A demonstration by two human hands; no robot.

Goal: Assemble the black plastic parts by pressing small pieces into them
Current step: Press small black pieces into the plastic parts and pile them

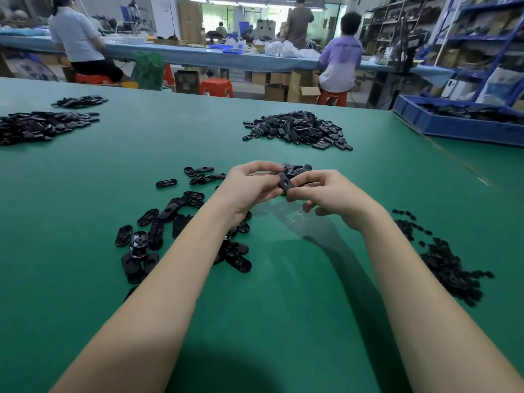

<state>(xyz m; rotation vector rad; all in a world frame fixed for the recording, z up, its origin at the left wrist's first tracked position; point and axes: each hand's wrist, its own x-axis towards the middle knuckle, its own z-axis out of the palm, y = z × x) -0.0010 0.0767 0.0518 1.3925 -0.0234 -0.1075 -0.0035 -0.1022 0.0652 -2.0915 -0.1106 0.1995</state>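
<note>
Both hands meet above the middle of the green matte work table (pixel 255 307), and the step in hand looks like seating an insert. The left hand (pixel 249 185) pinches one end of a flat, oblong black plastic part (pixel 284 184) with rounded ends and a slot through its face. The right hand (pixel 326 194) grips the other end with thumb and forefinger, its remaining fingers loosely curled. Whether a small piece already sits in the slot cannot be told. The next move probably calls for firm thumb pressure square to the part's face. Glossy loose oblong black parts (pixel 158 231) lie scattered toward the left edge, and a heap of tiny black pieces (pixel 450 268) near the right edge.
</note>
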